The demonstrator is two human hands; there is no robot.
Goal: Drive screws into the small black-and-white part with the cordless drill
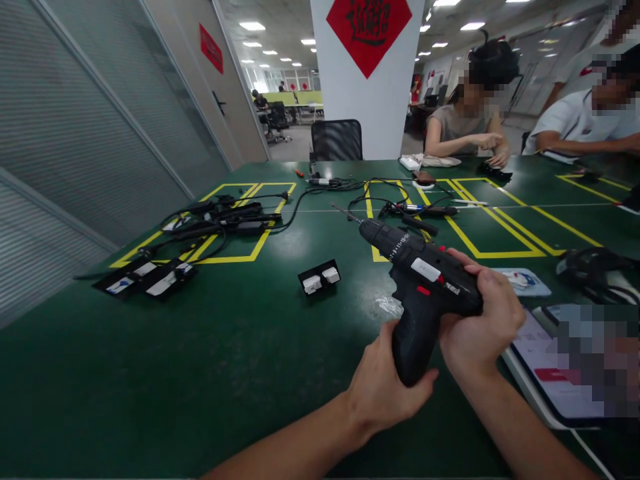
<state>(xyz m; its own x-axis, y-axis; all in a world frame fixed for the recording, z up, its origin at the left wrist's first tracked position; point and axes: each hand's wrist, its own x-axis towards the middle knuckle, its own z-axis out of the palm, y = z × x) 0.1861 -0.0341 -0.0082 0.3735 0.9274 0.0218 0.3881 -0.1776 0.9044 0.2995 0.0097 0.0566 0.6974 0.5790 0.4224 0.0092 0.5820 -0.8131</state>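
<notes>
I hold a black cordless drill (420, 273) with a thin bit above the green table (200, 360). My left hand (385, 387) wraps round the bottom of the drill's handle. My right hand (477, 320) grips the rear of the drill's body, fingers curled over its top. The bit points away to the left, toward the far side. A small black block with two white squares (320, 277) lies on the table to the left of the drill.
Black cables and adapters (225, 217) lie in a yellow-taped box at left. More black packs (145, 277) sit nearer. A tablet (555, 367) rests at right. Tools and wires (415, 210) lie further back. Two people sit at the far right; a black chair (337, 139) stands behind.
</notes>
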